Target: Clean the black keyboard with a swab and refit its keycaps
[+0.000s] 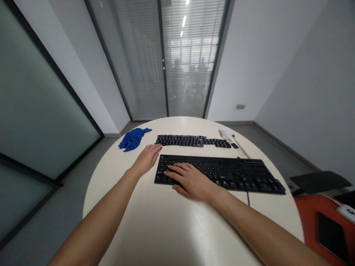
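My left hand (148, 158) reaches to the left end of several loose black keycaps (180, 140) set out in rows. Its fingers are stretched forward, the thumb is apart from them, and the fingertips touch a dark keycap there. Below the rows lies a black keyboard (222, 171). Much of its upper left shows small round key mounts without caps, while caps sit along its bottom row and on the right. My right hand (192, 181) rests palm down on the left part of this keyboard, fingers spread and covering some of the keys beneath.
A crumpled blue cloth (133, 139) lies at the left of the round white table (149, 225). Toward the back right are a white crumpled item (225, 133), a thin stick (240, 146) and a small black piece (234, 146). An orange chair (307, 221) holds a dark flat device (332, 234).
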